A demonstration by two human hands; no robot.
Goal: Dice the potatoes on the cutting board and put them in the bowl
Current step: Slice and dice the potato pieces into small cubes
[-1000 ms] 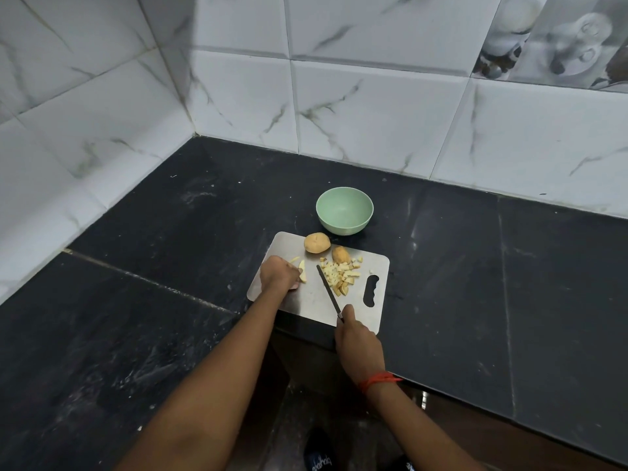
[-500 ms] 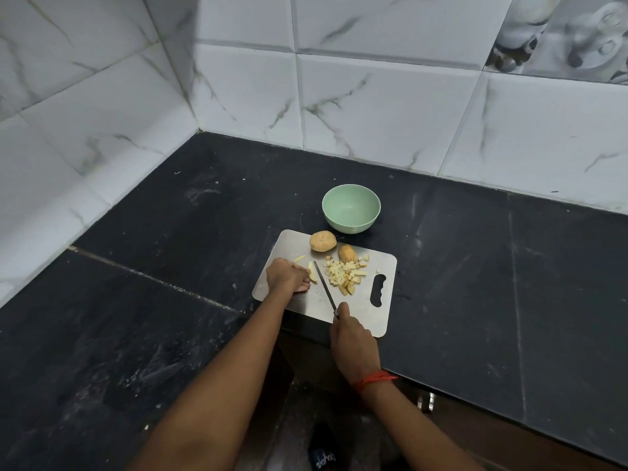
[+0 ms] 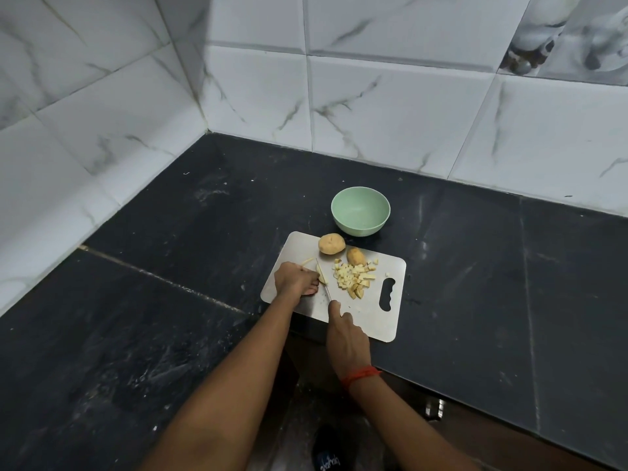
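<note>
A steel cutting board (image 3: 370, 317) lies near the counter's front edge. On its far side sit a whole potato (image 3: 331, 243) and a cut potato half (image 3: 355, 256), with a heap of diced potato (image 3: 355, 278) in the middle. My left hand (image 3: 295, 278) presses down on a potato piece (image 3: 321, 275) at the board's left. My right hand (image 3: 346, 338) grips a knife (image 3: 324, 283), whose blade rests against that piece right beside my left fingers. The pale green bowl (image 3: 360, 211) stands empty just behind the board.
The black stone counter (image 3: 170, 266) runs into a corner of white marble-look wall tiles (image 3: 390, 107). A loose potato sliver (image 3: 307, 261) lies by my left hand and a small bit (image 3: 387, 274) near the board's handle slot (image 3: 387, 294). A dark shoe (image 3: 326, 460) shows on the floor below.
The knife blade has shifted left, away from the diced heap, and now rests on the piece under my left hand. Both hands stay in roughly the same places on the board.
</note>
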